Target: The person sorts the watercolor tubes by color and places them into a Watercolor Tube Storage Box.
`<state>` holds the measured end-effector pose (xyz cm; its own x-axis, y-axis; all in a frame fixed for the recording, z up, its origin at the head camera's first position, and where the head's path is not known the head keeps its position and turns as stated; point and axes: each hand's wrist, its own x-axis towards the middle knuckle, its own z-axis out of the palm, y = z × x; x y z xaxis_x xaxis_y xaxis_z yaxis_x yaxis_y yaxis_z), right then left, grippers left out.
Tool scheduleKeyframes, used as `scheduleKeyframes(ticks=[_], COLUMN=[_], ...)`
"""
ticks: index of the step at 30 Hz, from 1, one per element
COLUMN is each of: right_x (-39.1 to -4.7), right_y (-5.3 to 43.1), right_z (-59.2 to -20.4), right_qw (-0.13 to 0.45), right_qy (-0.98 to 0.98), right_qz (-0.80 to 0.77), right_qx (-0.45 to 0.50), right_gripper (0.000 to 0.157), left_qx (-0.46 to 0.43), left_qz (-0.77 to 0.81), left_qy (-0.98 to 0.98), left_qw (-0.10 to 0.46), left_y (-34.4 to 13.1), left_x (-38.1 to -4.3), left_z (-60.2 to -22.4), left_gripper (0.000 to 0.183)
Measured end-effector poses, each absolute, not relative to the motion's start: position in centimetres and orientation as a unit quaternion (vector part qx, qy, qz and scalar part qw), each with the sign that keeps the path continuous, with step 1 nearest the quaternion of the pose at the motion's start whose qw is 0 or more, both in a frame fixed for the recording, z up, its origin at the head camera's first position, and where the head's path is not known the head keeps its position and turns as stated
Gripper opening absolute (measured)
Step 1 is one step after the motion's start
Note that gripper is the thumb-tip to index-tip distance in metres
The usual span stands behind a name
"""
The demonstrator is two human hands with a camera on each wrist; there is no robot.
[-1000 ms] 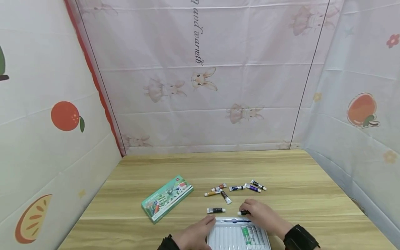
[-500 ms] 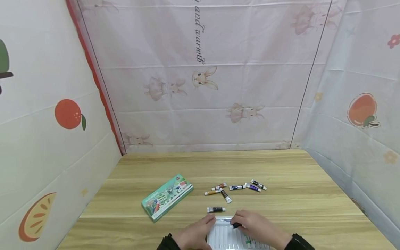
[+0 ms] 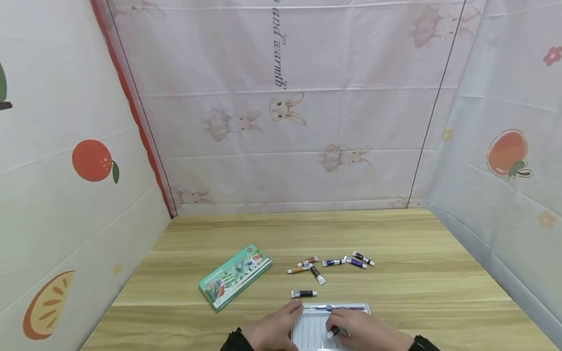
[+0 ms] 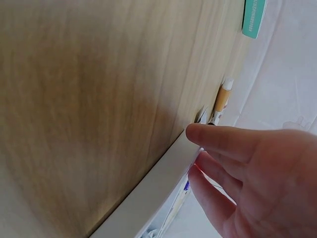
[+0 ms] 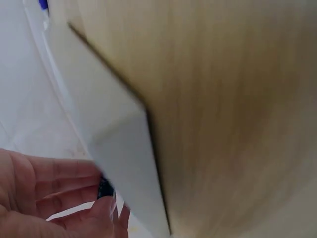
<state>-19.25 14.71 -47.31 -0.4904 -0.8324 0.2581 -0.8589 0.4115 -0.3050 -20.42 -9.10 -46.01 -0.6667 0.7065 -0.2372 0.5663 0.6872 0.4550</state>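
Note:
A white tray [image 3: 309, 329] with ridged slots lies at the table's front edge, a thin paintbrush [image 3: 322, 308] along its far side. Against the tray's left edge rest the mostly straight fingers of my left hand [image 3: 273, 330]; in the left wrist view that hand [image 4: 262, 173] touches the white side wall [image 4: 148, 201]. Over the tray's right half, my right hand [image 3: 369, 330] pinches a dark paint tube [image 3: 333, 332] with a white cap. The right wrist view shows this tube [image 5: 105, 188] between thumb and fingers. My right hand hides most tubes in the tray.
Just beyond the tray lies a black paint tube [image 3: 304, 294]. Farther back are an ochre tube [image 3: 298, 270], a brown tube [image 3: 318, 275], a dark blue tube [image 3: 332, 263] and several others. A green box [image 3: 235, 278] lies to the left. Cloth walls surround the table.
My right hand has carried the dark tube from beyond the tray's far edge back over the slots, turning it on the way. My left hand has stayed at the tray's left edge.

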Motion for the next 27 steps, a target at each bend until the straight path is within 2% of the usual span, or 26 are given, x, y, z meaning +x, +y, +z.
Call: scheduleKeyframes(ticks=[7,13,17,27], right_x=[-19.6,-19.5,-19.4,-19.6], right_y=[15.6,15.9,16.0,15.7], right_z=[-47.7,-47.0,-46.7,-46.3], right_qw=[0.069,0.025,-0.01,-0.044], right_qy=[-0.829,-0.829,-0.836,-0.852], right_qz=[0.179,0.205,0.205,0.186], right_qx=[0.526,0.519,0.509,0.488], right_gripper=[0.021,0.013,0.012,0.01], left_qx=[0.351,0.354,0.361,0.362], left_qz=[0.176,0.172,0.169,0.169], left_qy=[0.896,0.898,0.896,0.896], left_qw=[0.207,0.196,0.195,0.195], left_y=[-9.0,-9.0,-9.1,-9.2], left_x=[-20.3,-20.3,-20.3,-20.3], left_z=[-46.0,-45.9,-45.8,-45.8], left_gripper=[0.085,0.085,0.084,0.085])
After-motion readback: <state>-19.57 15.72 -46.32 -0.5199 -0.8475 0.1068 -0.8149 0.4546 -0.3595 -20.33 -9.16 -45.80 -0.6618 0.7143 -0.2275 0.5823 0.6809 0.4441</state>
